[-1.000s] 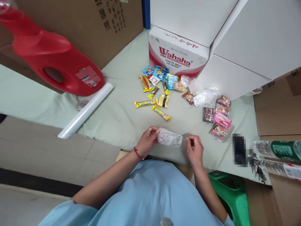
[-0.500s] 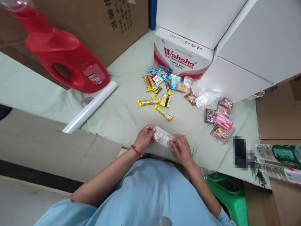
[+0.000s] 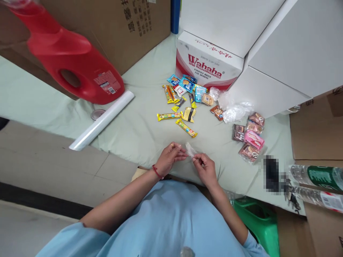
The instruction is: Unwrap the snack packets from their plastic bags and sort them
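Note:
My right hand (image 3: 205, 167) pinches a small crumpled piece of clear plastic film (image 3: 190, 149) between thumb and fingers, just above the table's front edge. Beside it, my left hand (image 3: 171, 157) has its fingers stretched towards the film; whether the fingertips touch it is hard to make out. Beyond the hands lie a yellow snack bar (image 3: 186, 128), another yellow bar (image 3: 169, 116) and a gold packet with a dark band (image 3: 189, 114). More crumpled clear plastic (image 3: 237, 111) rests by the white boxes.
Blue and yellow snack packets (image 3: 187, 85) sit before a Wahaha carton (image 3: 209, 64). Brown and pink packets (image 3: 254, 139) are stacked at right. A red jug (image 3: 80, 67) and a white roll (image 3: 103, 119) lie at left. Plastic bottles (image 3: 318, 175) and keys (image 3: 293, 201) are at far right.
The film was stretched flat between both hands. My left hand has let go and its fingers have straightened; the film is now bunched up in my right hand.

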The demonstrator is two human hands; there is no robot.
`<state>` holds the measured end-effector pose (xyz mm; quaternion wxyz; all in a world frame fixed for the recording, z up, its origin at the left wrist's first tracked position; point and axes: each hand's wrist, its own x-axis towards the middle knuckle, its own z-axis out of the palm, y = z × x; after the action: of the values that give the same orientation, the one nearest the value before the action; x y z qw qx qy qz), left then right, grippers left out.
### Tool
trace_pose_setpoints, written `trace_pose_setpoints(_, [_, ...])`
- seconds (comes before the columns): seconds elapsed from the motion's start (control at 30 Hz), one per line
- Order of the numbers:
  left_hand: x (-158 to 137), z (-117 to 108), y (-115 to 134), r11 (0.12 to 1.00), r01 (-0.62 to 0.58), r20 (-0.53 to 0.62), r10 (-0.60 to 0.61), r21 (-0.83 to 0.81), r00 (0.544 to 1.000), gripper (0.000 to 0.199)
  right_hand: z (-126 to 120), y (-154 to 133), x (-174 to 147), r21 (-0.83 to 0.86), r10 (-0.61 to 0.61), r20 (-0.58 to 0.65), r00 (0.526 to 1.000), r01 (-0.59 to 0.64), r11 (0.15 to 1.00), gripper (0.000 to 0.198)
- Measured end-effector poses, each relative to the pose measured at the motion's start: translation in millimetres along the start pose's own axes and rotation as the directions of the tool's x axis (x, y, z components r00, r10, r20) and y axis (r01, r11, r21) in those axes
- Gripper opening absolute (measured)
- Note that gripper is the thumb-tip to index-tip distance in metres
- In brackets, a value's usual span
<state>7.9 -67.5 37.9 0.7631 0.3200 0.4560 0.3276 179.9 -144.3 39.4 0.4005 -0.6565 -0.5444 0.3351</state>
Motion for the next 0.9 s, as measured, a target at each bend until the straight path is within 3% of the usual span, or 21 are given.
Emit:
trace_pose_setpoints(0.07, [-3,0,-1,0.995,-0.031,0.052,0.026,0.098,0.998,0.050,1,1,-1,0.170,0.176,0.030,0.984,-0.178,0.969,0.022])
trace_pose_setpoints(0.17, [-3,4,-7,0.967,-0.103,0.142,0.072,0.233,0.987,0.047,4,1,-1,0.341,0.265,0.094,0.960,-0.281,0.897,0.025])
trace_pose_setpoints(0.47, [-1,10,-3,0.950,-0.132,0.129,0.098,0.283,0.987,0.040,-5,-2,1,0.456,0.341,0.049,0.939,-0.325,0.829,0.025])
trace_pose_setpoints(0.6, [-2,17,-5,0.953,-0.128,0.171,0.082,0.276,0.982,0.037,-3,-1,0,0.428,0.299,0.099,0.949,-0.312,0.848,0.024])
trace_pose_setpoints(0.73, [0,18,-10,0.954,-0.161,0.125,0.133,0.254,0.983,0.033,-3,-3,-1,0.393,0.283,0.096,0.954,-0.298,0.870,0.024])
trace_pose_setpoints(0.9, [2,11,-7,0.971,-0.123,0.055,0.114,0.203,0.992,0.034,-10,-5,1,0.491,0.332,0.045,0.942,-0.310,0.814,0.021])
